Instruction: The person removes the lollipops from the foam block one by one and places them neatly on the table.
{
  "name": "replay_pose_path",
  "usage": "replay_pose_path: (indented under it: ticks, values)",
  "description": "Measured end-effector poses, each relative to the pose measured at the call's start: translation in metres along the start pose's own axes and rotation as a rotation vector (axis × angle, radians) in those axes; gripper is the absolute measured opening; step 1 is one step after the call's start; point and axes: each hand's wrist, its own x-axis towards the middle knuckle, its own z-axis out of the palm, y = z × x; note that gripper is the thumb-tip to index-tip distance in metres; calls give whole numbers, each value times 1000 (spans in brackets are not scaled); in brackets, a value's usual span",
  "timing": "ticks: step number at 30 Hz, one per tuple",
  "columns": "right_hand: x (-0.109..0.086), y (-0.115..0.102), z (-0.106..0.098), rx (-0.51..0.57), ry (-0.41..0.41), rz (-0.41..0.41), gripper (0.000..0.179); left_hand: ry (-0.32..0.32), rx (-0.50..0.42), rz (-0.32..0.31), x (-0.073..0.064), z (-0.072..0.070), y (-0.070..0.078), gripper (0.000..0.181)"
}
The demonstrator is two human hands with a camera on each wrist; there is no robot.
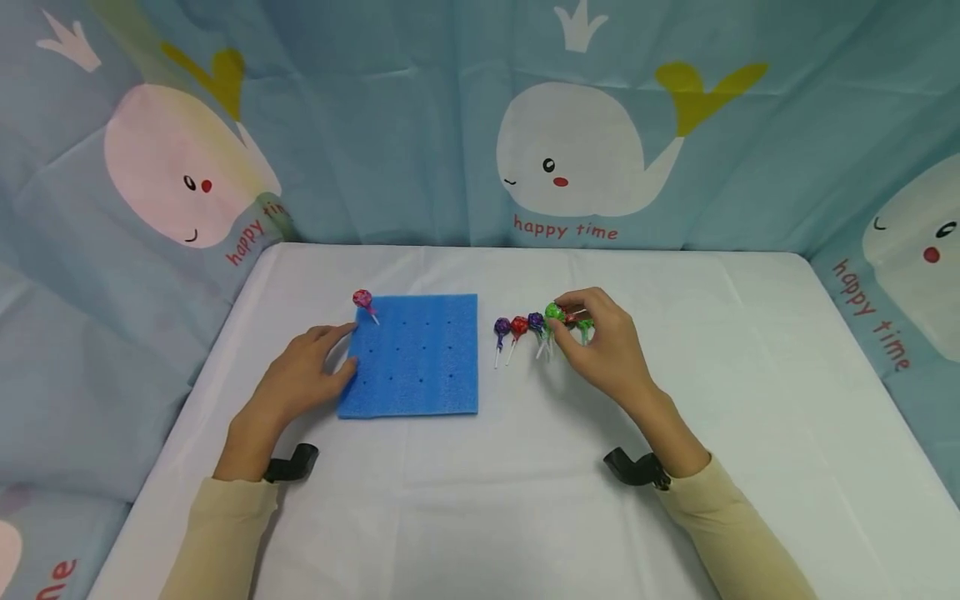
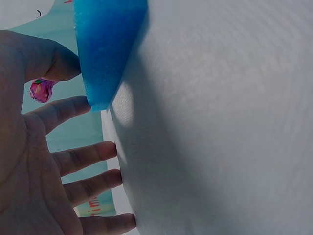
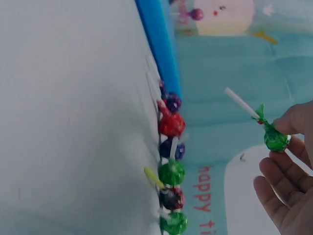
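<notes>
My left hand [image 1: 300, 375] rests at the left edge of a blue foam board [image 1: 423, 396] dotted with small holes. Its thumb and index fingertip touch that edge, and the fingers are spread in the left wrist view. A pink-red lollipop [image 1: 362, 298] stands tilted at the board's far left corner. Between thumb and fingertips, my right hand [image 1: 611, 350] pinches a green lollipop [image 3: 276, 139] by its wrapped head, stick free, above the row of lollipops. Under and beside it lie a purple lollipop [image 1: 502, 326], a red lollipop [image 1: 519, 326] and several others, partly hidden by the hand.
A white cloth [image 1: 465, 508] covers the table. Blue curtains [image 1: 375, 150] with whale prints stand behind it and at both sides. Each wrist bears a black camera mount, one at the left wrist [image 1: 294, 463] and one at the right.
</notes>
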Motion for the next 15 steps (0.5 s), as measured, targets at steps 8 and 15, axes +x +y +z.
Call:
replay_pose_path:
  ticks: [8, 15]
  values:
    - [-2, 16, -11, -30, 49, 29, 29, -1, 4, 0, -1, -5, 1, 64]
    - [-4, 31, -19, -20, 60, 67, 27, -1, -7, 12, 0, -3, 0, 63]
